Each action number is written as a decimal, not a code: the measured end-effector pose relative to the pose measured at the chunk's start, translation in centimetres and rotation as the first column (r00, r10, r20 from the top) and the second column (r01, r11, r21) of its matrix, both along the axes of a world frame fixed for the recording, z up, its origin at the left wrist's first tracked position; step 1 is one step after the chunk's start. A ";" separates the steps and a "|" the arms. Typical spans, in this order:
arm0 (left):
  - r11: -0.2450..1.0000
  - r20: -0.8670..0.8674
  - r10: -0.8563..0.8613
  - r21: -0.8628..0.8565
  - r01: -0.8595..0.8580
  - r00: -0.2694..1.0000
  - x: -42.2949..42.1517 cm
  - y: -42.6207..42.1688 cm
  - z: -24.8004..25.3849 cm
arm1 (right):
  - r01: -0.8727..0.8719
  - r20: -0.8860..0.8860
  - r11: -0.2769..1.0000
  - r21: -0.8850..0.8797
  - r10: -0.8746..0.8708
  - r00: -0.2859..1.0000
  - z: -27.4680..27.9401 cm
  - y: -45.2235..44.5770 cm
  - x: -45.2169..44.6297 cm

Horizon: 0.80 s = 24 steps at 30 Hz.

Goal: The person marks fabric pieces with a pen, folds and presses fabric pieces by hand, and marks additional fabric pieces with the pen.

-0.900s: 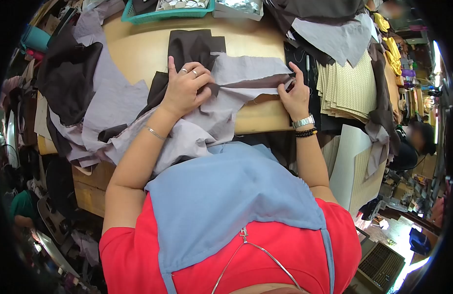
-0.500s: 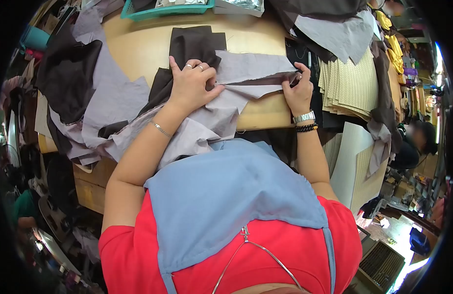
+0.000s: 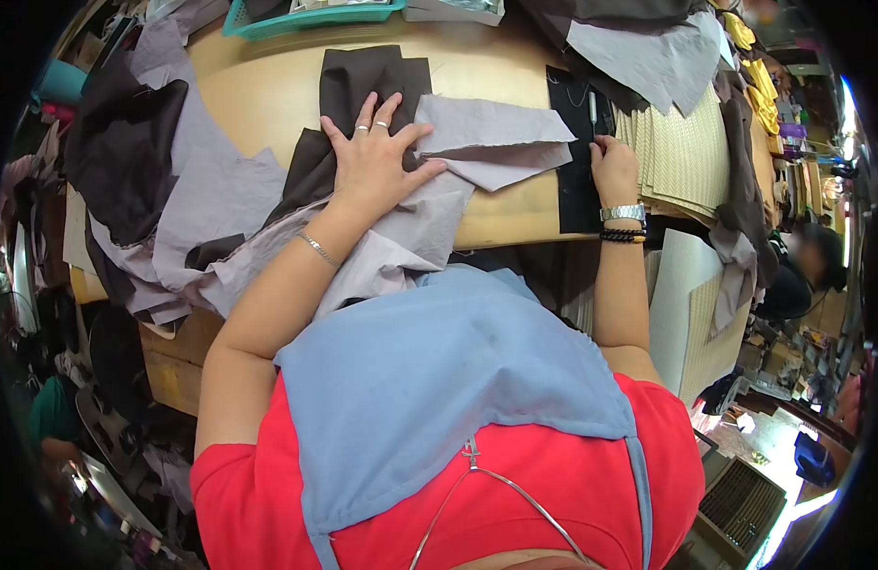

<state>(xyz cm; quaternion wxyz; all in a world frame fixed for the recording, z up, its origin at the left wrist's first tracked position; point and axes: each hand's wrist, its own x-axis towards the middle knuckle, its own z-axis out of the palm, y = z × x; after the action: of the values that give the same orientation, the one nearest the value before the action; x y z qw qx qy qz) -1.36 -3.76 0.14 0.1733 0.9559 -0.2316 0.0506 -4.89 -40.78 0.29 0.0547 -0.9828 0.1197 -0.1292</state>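
Observation:
My left hand lies spread, fingers apart, on the dark cloth and the light grey cloth joined with it. The grey piece stretches to the right in a folded strip whose far end is free. My right hand is at the right, over a black strip and beside the stack of cream patterned sheets. Its fingers are closed near the lower end of a slim pen-like tool; whether they grip it is too small to tell.
A teal basket and a pale box stand at the table's back edge. Cream sheets are stacked at the right, more cloth lies left. Other people show at the far left and far right.
My right hand has let go of the grey cloth's end and moved right to the pen-like tool. The fingers of my left hand have spread flat over the cloth.

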 end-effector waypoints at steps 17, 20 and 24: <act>0.980 -0.229 -0.160 0.079 0.182 0.960 2.0 1.9 0.7 | -0.208 0.216 -0.137 0.969 0.050 0.975 0.0 10.5 -3.9; 0.981 -0.205 -0.164 0.073 0.182 0.965 1.8 2.0 0.5 | -0.350 0.354 -0.055 0.935 0.144 0.924 -0.3 12.6 -3.7; 0.980 -0.210 -0.174 0.063 0.191 0.962 1.3 2.1 0.6 | -0.256 0.237 0.097 0.962 0.176 0.956 -1.4 12.2 -1.3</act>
<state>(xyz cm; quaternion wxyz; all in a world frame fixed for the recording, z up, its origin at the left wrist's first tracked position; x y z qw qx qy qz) -0.07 -1.71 0.77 0.1601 0.9370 -0.3018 -0.0731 -6.20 -28.62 -1.11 0.7077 -0.7048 0.0282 -0.0392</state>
